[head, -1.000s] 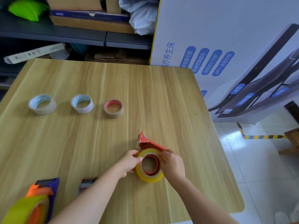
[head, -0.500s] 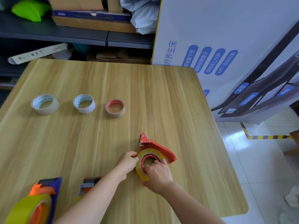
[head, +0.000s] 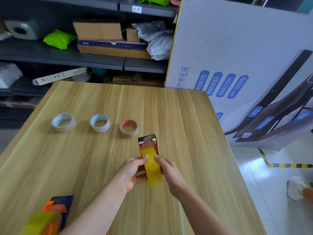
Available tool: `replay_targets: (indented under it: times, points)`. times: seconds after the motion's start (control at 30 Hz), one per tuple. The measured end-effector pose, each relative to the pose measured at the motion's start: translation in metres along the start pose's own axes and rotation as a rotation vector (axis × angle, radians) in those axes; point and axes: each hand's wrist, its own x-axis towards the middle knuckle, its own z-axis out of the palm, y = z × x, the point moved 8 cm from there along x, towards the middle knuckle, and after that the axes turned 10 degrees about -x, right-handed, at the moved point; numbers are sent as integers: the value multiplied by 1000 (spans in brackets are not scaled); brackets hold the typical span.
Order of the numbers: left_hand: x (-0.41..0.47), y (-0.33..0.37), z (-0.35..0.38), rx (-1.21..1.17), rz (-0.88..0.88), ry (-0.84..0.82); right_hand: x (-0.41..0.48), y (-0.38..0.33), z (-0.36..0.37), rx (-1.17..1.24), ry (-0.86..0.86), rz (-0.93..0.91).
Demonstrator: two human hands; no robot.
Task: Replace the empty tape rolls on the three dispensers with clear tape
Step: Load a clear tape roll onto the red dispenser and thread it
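1. Head view looks down on a wooden table (head: pixel 177 116), with both forearms reaching in from the bottom edge.
2. A red dispenser (head: pixel 148 143) stands on its edge near the middle of the table, its roller end pointing away from the person.
3. A yellow-tinted tape roll (head: pixel 152 168) sits on that dispenser, seen edge-on, its broad band facing up toward the camera.
4. On the dispenser's left side, the left hand (head: pixel 133 172) has its fingers curled round the frame and its thumb tip laid on the tape's face.
5. The right hand (head: pixel 167 172) grasps the roll from the right, thumb pressed to the band; its other fingers are hidden behind the roll, so whether they also catch the frame cannot be told.
6. Three empty cores lie flat in a row farther back: a left core (head: pixel 64 123), a middle core (head: pixel 100 123) and a red-lined core (head: pixel 129 128). The red-lined one lies just beside the dispenser's far end.
7. At the lower left corner lies an orange-and-blue dispenser (head: pixel 58 206), carrying its own yellowish roll (head: pixel 38 223).
8. Behind the table stands dark shelving (head: pixel 94 58) with cardboard boxes (head: pixel 98 30) and a green bag (head: pixel 59 39).
9. A large printed board (head: pixel 237 48) leans at the right.
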Motion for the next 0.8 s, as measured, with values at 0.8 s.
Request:
replay_targets:
  times: [0.8]
  points:
    - [-81, 190, 41, 778, 804, 108, -37, -114, -2, 48, 46, -447]
